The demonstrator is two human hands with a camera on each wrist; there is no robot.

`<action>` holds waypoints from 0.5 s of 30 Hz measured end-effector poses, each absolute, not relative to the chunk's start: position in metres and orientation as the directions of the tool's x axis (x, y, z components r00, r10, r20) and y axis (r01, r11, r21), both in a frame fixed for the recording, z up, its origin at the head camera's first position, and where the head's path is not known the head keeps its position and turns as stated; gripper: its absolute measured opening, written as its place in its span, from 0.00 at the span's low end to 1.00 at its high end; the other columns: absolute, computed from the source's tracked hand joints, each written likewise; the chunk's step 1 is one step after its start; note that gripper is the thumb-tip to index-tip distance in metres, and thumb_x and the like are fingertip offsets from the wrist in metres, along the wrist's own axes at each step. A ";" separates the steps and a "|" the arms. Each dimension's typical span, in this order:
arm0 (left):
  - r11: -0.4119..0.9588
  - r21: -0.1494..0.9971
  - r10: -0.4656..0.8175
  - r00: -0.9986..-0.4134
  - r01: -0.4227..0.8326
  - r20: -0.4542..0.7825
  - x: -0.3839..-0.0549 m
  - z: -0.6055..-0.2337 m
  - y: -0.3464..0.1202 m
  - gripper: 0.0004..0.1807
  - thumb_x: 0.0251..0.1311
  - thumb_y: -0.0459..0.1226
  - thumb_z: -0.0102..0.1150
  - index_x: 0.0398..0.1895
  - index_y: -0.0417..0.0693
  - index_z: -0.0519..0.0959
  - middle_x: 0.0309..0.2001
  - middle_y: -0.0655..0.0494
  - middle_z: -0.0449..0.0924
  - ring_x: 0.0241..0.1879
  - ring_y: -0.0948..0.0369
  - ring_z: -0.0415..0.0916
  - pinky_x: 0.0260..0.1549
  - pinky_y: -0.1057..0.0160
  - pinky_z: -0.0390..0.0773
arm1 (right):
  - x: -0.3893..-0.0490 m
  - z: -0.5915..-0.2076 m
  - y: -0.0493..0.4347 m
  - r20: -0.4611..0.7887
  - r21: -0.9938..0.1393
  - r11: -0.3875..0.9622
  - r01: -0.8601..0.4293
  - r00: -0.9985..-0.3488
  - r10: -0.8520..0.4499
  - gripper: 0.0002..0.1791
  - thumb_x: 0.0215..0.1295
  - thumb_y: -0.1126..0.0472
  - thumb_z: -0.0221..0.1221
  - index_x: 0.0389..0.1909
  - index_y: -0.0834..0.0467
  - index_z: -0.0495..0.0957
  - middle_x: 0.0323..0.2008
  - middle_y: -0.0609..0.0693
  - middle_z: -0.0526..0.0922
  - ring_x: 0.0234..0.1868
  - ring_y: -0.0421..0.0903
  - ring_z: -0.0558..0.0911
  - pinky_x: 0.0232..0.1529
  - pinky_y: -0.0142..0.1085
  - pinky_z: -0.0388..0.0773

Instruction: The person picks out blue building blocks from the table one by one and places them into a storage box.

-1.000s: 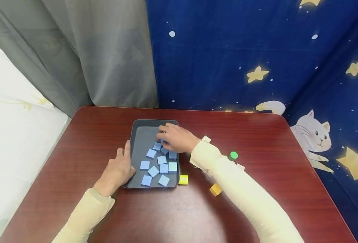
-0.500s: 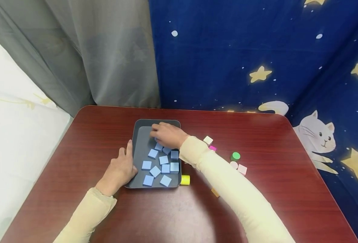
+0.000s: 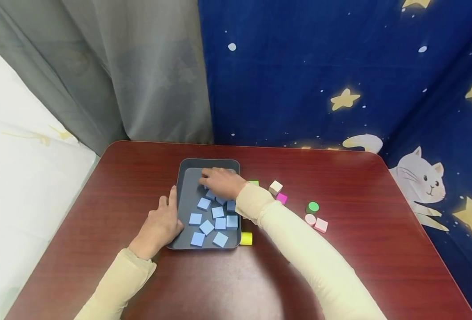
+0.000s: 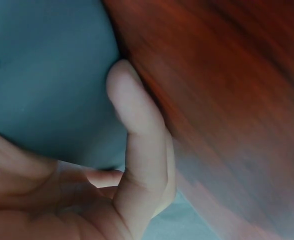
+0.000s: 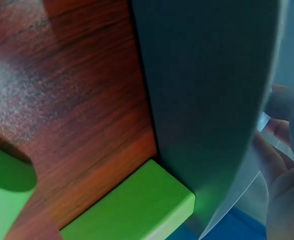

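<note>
A grey rectangular tray (image 3: 188, 191) holds several blue square blocks (image 3: 206, 227), scattered over its near and right parts. At its near left corner is my left hand (image 3: 160, 224), with the index finger laid along the side wall. In the left wrist view the thumb (image 4: 144, 125) bends against the tray's outer wall (image 4: 52, 90). My right hand (image 3: 222, 182) reaches over the tray's right rim, fingers bent downward. Between its fingertips in the right wrist view a pale blue block (image 5: 263, 121) shows, mostly hidden by the fingers and the tray wall.
Right of the tray lie a yellow cylinder (image 3: 246, 238), a lime-green block (image 3: 254, 182), a white cube (image 3: 275, 187), a magenta block (image 3: 282, 198), a green cylinder (image 3: 313, 207), a pink cylinder (image 3: 310, 219) and a pink block (image 3: 321, 225). The right sleeve (image 3: 300, 240) crosses the table (image 3: 364, 249).
The right hand has shifted slightly left within the tray, then a little nearer. The left hand keeps its place on the tray. The view has drifted slightly, and the sleeve now covers the orange block.
</note>
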State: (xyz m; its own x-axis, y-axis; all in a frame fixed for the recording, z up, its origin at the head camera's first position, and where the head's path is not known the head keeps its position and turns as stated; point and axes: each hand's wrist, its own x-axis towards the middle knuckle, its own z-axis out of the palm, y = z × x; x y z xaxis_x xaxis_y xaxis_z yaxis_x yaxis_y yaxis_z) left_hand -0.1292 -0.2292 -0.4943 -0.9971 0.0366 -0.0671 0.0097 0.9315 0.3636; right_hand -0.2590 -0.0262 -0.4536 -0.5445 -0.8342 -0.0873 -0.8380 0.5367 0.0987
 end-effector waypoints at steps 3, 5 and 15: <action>0.931 0.364 0.042 -0.996 0.008 -0.084 -0.130 -0.491 -0.227 0.55 0.61 0.30 0.59 0.89 0.33 0.42 0.60 0.25 0.66 0.20 0.45 0.73 0.26 0.47 0.81 | -0.259 -0.455 -0.023 -0.095 0.079 0.546 -0.834 -0.552 -0.828 0.22 0.87 0.64 0.53 0.74 0.49 0.81 0.73 0.52 0.77 0.68 0.49 0.80 0.71 0.40 0.74; 0.932 0.362 0.047 -0.996 0.018 -0.071 -0.131 -0.493 -0.226 0.55 0.60 0.30 0.58 0.89 0.34 0.41 0.60 0.25 0.66 0.21 0.45 0.72 0.25 0.48 0.80 | -0.260 -0.456 -0.021 -0.093 0.075 0.549 -0.832 -0.554 -0.827 0.22 0.87 0.64 0.53 0.73 0.49 0.82 0.70 0.51 0.78 0.65 0.47 0.81 0.70 0.39 0.75; 0.932 0.361 0.054 -0.994 0.017 -0.093 -0.132 -0.488 -0.219 0.55 0.61 0.29 0.59 0.89 0.33 0.41 0.61 0.24 0.66 0.21 0.45 0.73 0.26 0.47 0.81 | -0.259 -0.457 -0.012 -0.086 0.058 0.546 -0.836 -0.549 -0.831 0.24 0.83 0.65 0.57 0.73 0.47 0.82 0.67 0.51 0.80 0.62 0.47 0.82 0.68 0.40 0.77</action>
State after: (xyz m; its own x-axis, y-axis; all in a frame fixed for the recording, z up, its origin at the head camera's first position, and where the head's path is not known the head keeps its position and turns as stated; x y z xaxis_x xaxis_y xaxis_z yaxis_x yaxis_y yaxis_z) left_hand -0.1316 -0.2191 -0.4885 -0.9942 0.0541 -0.0934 0.0168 0.9324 0.3609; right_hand -0.2592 -0.0123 -0.4572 -0.5492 -0.8313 -0.0858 -0.8357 0.5462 0.0576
